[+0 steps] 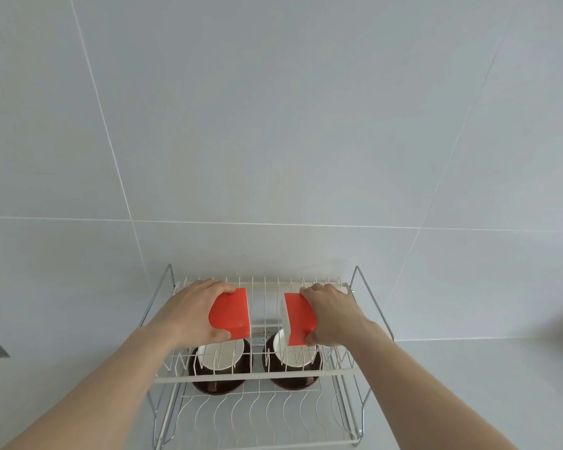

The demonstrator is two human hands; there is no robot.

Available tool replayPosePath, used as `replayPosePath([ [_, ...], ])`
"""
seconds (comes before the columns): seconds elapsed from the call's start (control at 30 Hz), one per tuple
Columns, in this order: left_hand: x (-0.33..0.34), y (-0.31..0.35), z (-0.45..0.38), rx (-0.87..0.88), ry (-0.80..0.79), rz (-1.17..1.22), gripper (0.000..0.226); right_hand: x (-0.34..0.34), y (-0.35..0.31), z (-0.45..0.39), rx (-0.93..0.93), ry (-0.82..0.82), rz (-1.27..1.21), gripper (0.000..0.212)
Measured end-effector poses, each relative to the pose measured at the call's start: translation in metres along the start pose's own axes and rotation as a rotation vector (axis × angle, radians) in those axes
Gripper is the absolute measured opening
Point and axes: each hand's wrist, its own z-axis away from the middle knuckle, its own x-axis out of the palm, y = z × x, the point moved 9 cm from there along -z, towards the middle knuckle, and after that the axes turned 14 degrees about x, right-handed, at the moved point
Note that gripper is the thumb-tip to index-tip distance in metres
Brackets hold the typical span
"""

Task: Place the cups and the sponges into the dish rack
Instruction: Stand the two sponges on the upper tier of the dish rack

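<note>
1. Against the grey tiled wall point(273, 125), a two-tier wire dish rack point(257, 380) is seen standing on a pale counter point(501, 368).
2. Over the upper tier, the left hand point(194, 308) is closed around the left sponge point(233, 313), with fingers over its far edge and the thumb at its near corner.
3. The left sponge is held on edge, its orange face turned toward the camera and a white layer visible along its right side.
4. The right hand point(330, 315) is closed in the same manner around the right sponge point(296, 316), orange-faced with a white layer along its left side.
5. Whether either sponge touches the upper tier's wires cannot be determined.
6. The two sponges are held apart, with bare rack wires between them.
7. Beneath the upper tier, two cups are noted on the lower level: the left cup point(220, 363) and the right cup point(294, 360), each dark brown outside and white inside.
8. Each cup is positioned below the sponge on its side.
</note>
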Motion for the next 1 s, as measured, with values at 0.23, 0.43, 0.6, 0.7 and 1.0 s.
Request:
replayPosePath([
  [0.23,0.018,-0.008,-0.009,0.001,-0.017,0.014,0.092,0.017,-0.003,-0.011,0.005,-0.042,0.0,0.071],
  [0.43,0.03,-0.014,-0.01,0.007,-0.027,0.034,0.091,0.021,-0.007,-0.017,-0.004,-0.03,-0.042,0.058],
  [0.6,0.036,-0.018,-0.008,0.0,-0.023,0.053,0.089,0.024,-0.007,-0.018,0.004,-0.014,-0.049,0.061],
  [0.7,0.035,-0.016,-0.009,0.023,-0.017,0.023,0.088,0.024,-0.006,-0.015,0.006,-0.008,-0.053,0.066],
  [1.0,0.025,-0.018,0.002,0.022,0.023,-0.035,0.087,0.018,0.001,-0.004,0.017,0.012,-0.066,0.075],
])
